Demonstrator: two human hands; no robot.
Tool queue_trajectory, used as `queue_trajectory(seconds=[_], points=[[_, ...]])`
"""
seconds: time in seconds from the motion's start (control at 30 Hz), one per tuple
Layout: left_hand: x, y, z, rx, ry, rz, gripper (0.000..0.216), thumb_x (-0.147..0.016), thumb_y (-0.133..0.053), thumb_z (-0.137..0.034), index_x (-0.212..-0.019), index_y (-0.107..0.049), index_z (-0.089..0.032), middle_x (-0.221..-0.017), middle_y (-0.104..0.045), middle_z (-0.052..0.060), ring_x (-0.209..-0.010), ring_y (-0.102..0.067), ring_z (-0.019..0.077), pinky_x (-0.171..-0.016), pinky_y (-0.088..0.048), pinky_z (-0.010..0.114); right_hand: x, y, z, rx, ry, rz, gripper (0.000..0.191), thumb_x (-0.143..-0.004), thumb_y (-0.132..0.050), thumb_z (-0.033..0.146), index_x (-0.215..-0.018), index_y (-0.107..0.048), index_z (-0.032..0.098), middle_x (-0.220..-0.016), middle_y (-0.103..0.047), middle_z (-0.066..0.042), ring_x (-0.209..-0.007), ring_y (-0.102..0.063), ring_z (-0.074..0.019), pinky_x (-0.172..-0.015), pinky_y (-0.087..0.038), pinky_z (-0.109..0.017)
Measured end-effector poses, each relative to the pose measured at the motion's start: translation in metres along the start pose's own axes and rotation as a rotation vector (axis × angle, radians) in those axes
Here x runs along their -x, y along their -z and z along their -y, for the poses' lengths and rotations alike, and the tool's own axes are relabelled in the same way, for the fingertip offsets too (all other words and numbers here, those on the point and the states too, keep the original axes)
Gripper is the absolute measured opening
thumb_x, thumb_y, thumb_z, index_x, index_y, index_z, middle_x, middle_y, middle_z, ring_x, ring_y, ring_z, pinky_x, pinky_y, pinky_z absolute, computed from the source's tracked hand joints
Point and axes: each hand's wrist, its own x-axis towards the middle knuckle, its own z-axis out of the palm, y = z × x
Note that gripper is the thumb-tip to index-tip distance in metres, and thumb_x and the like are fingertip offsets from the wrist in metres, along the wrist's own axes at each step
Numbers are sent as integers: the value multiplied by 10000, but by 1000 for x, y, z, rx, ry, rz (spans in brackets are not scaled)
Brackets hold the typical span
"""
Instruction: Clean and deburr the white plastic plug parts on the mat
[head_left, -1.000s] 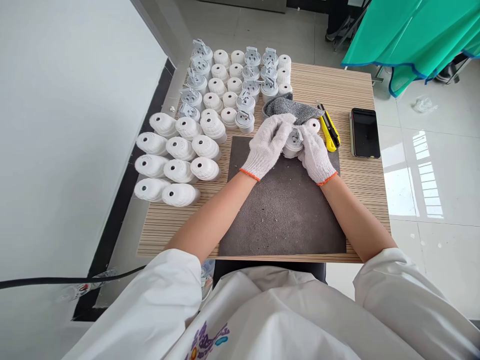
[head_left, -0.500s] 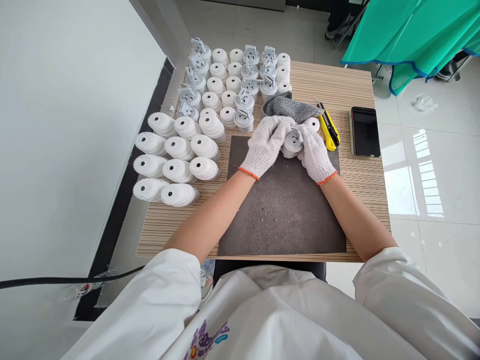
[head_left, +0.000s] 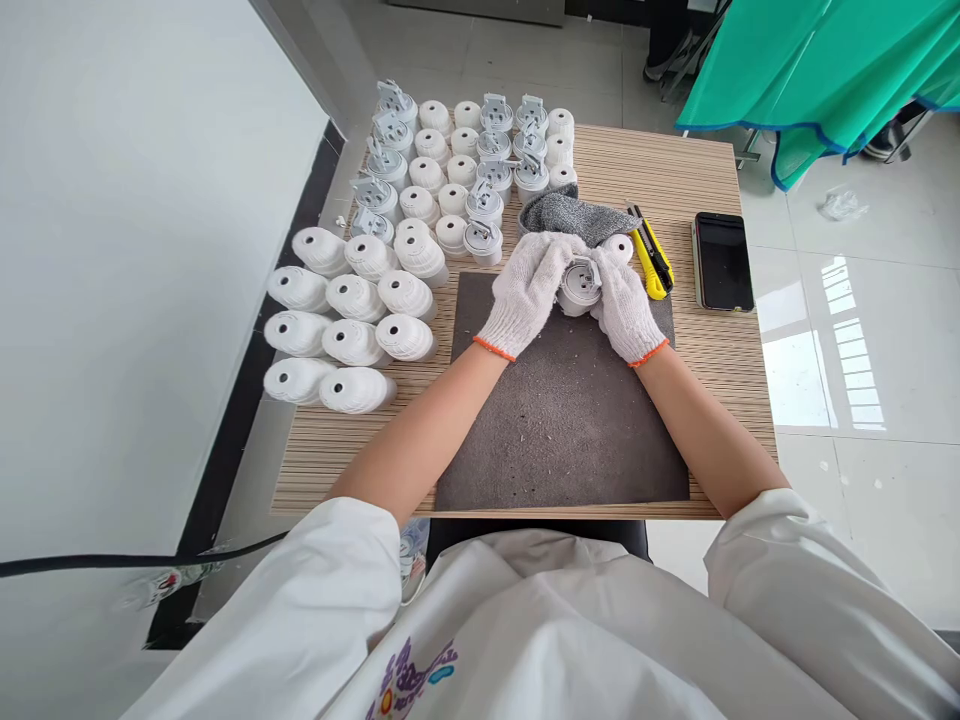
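Observation:
Both my hands wear white knit gloves with orange cuffs. My left hand (head_left: pixel 523 295) and my right hand (head_left: pixel 624 305) are closed around one small round white plastic part (head_left: pixel 579 287) with a grey fitting on top, held just above the far edge of the dark grey mat (head_left: pixel 562 420). A second small white part (head_left: pixel 621 246) lies just behind my right hand. A grey cloth (head_left: pixel 570 212) is bunched up right behind both hands.
Rows of white ribbed housings (head_left: pixel 349 340) lie at the left of the wooden table (head_left: pixel 705 350). Upright white parts with grey fittings (head_left: pixel 465 165) fill the far left. A yellow utility knife (head_left: pixel 651 262) and a black phone (head_left: pixel 721 260) lie at the right. Green fabric (head_left: pixel 817 70) hangs beyond.
My hands stay on the white part and turn it slightly; its round top face now shows more between the gloves. The view has shifted a little.

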Motion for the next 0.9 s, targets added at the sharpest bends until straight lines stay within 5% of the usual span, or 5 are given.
queue_trajectory(seconds=[0.27,0.53,0.67,0.9], points=[[3,-2,-10,0,77,-15,400,-1122,-599,-650,-1041,-782,-304,-1136,-828,52,-1156,-774,253,-1138,-624,483,3,-16,4,-44,-19,-76,555,-1085,-511,686,-1250,-787,234,-1339,-797,-112,-1379,-720,-326,-1272,-547,-540],[-1,-2,-27,-119,181,-37,152,-1085,-684,-255,-952,-758,-257,-1088,-809,46,-1136,-754,215,-1144,-575,381,7,-13,13,61,-7,-86,398,-1044,-566,479,-1191,-789,183,-1401,-780,-193,-1413,-679,-333,-1339,-455,-537],[0,0,-32,-126,221,-40,172,-1067,-677,-243,-915,-756,-234,-1084,-786,66,-1117,-736,223,-1132,-552,367,10,-22,18,74,54,-127,478,-1075,-452,553,-1092,-786,210,-1212,-833,-134,-1232,-731,-298,-1225,-541,-497],[1,7,-27,-48,363,14,212,-1051,-645,-299,-938,-791,-194,-1051,-793,59,-1065,-720,217,-1086,-541,350,14,-28,24,170,39,-158,470,-1041,-457,552,-1131,-767,211,-1214,-813,-118,-1219,-713,-296,-1180,-512,-466]])
